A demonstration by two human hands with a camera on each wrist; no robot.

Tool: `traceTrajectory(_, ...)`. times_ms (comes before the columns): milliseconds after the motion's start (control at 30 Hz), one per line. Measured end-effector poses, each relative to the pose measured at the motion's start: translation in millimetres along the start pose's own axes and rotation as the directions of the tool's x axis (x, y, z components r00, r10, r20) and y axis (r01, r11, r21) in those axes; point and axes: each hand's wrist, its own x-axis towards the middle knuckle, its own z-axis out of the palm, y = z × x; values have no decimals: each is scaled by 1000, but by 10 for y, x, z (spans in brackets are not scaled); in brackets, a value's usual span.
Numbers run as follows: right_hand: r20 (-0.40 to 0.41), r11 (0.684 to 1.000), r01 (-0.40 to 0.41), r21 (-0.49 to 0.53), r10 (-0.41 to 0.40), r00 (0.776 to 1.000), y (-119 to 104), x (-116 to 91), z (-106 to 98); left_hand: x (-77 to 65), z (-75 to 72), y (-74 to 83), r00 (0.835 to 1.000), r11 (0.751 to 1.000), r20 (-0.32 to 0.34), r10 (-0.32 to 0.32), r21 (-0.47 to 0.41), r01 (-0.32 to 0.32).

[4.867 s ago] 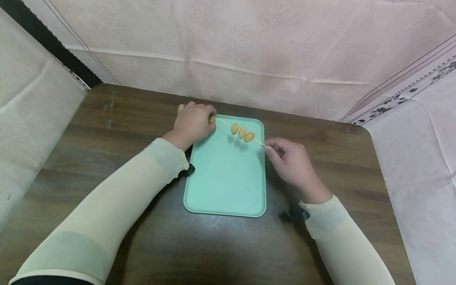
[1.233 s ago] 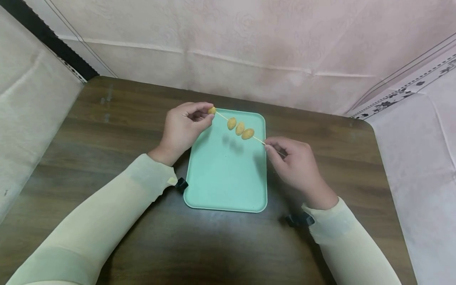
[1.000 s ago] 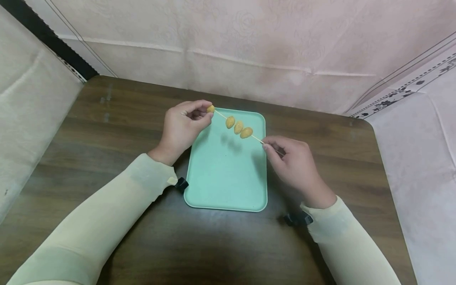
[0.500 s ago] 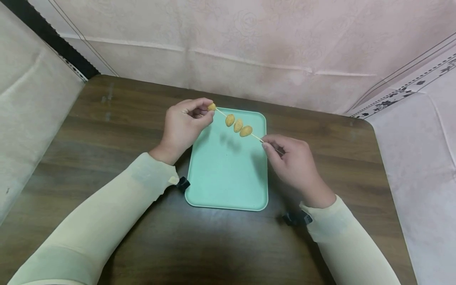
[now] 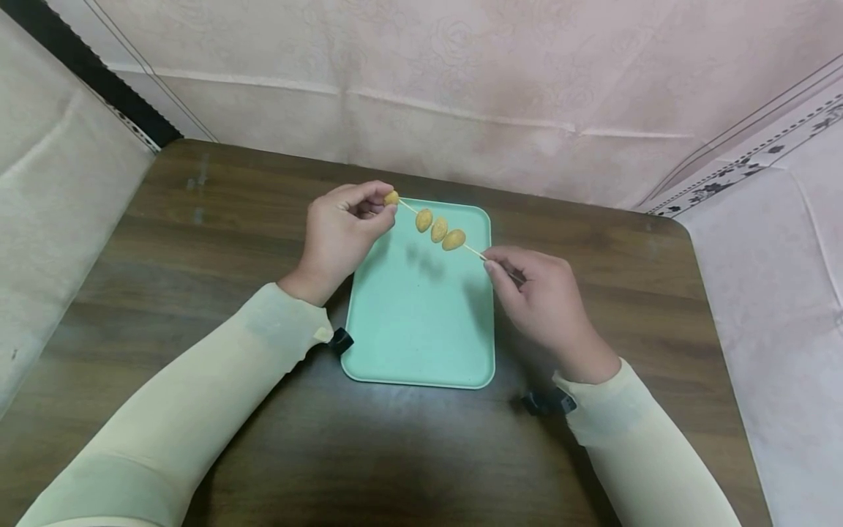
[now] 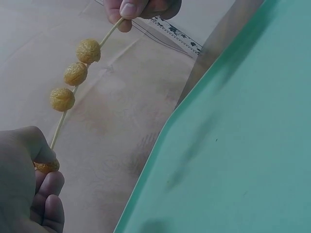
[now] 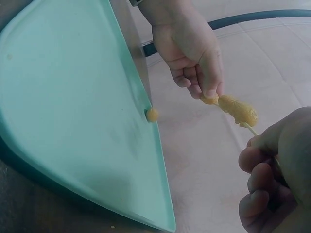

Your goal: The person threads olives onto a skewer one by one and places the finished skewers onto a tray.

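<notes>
A thin wooden skewer [image 5: 473, 251] slants over the far half of the mint-green tray [image 5: 421, 322]. My right hand [image 5: 543, 296] pinches its lower right end between thumb and fingers. Three golden, wrinkled fried balls [image 5: 439, 230] sit close together on the stick, nearer the right hand. At its upper left end my left hand [image 5: 339, 238] pinches another fried ball [image 6: 47, 166] between thumb and fingertips, with bare stick between it and the three. In the right wrist view, one more golden ball [image 7: 152, 114] appears at the tray's far edge; the left hand hides that area in the head view.
The tray lies on a brown wooden table [image 5: 421, 446]. A pale patterned cloth [image 5: 448, 88] hangs behind the table's far edge, with more cloth at both sides. Dark wrist devices [image 5: 549, 402] sit under both sleeves.
Earlier the left hand lay with its back up over the end ball; it has since turned to pinch it by the fingertips. In the last second both hands and the skewer have barely shifted.
</notes>
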Motion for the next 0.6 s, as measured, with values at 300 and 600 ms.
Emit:
traceTrajectory(300,-5,1000,25,-11,-25,1000,-17,32,-4,-4,-8,21,1000,1000,1,-11,13,11)
traceTrajectory(600,-12,999,-48,-20,48,999,-33,46,18,6,-36,56,1000,998,23,-18,56,16)
